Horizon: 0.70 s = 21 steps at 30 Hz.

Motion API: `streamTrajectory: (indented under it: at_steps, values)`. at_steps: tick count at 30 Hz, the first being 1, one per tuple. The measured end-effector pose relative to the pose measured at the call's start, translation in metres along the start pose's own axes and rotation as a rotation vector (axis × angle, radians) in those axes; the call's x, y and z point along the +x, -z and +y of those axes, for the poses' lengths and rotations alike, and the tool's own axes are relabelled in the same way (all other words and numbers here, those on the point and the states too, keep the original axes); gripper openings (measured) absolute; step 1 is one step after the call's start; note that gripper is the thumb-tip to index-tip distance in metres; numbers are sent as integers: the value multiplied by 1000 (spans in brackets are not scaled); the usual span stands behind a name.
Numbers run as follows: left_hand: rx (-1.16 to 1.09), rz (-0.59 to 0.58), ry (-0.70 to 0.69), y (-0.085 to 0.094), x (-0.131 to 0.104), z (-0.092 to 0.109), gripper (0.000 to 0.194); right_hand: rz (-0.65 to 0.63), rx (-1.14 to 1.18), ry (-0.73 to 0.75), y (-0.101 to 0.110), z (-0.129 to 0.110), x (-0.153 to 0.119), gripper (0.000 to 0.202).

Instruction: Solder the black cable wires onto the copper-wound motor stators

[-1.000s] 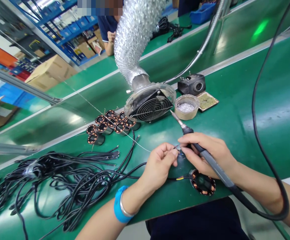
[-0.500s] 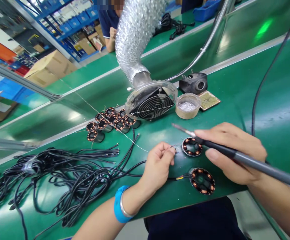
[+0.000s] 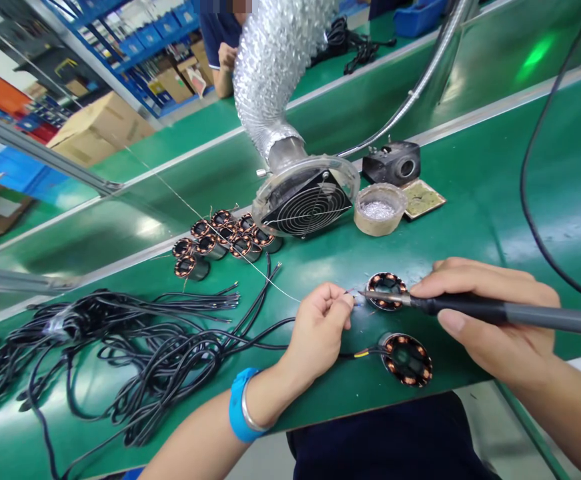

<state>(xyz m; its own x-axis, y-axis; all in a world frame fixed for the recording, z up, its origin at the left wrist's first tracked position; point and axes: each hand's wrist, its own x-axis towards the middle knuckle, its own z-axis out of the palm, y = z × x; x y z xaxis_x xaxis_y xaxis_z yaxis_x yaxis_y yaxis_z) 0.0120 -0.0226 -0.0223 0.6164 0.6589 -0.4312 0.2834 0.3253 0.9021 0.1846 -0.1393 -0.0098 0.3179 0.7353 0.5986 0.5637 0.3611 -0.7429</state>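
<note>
My right hand (image 3: 495, 320) is closed around the dark handle of a soldering iron (image 3: 450, 308), whose tip points left. That tip is by the thin wire ends (image 3: 356, 300) at the fingertips of my left hand (image 3: 323, 320), which is pinched on them. A fine strand of solder wire (image 3: 275, 285) runs from the upper left into the same hand. Just behind the iron's tip lies a copper-wound stator (image 3: 385, 291), partly covered by the iron. A second stator (image 3: 407, 360) sits nearer the front edge, with a black cable and coloured leads (image 3: 363, 353) joined to it.
A fume extractor (image 3: 307, 207) on a silver duct hangs over the bench. Right of it are a round tub (image 3: 380, 210), a sponge tray (image 3: 424, 199) and a black iron stand (image 3: 393, 163). Several stators (image 3: 210, 247) and bundled black cables (image 3: 165, 367) lie left. Another person (image 3: 223, 53) sits opposite.
My right hand has lowered the soldering iron, bringing its tip down to the wire ends at my left fingertips. The left hand has stayed nearly in place.
</note>
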Motion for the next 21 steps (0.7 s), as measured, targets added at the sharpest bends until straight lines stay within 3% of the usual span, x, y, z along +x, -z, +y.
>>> streamTrajectory:
  at_steps: [6,17,21]
  values:
    - [3,-1,18,-1,-1,3,30,-60,30,57,-4,-6,1,20]
    - [-18,-17,16,0,-1,0,28,-191,-103,329,-4,-6,-4,27]
    - [-9,-15,14,-1,-1,0,28,-163,-100,325,-2,-7,-5,27]
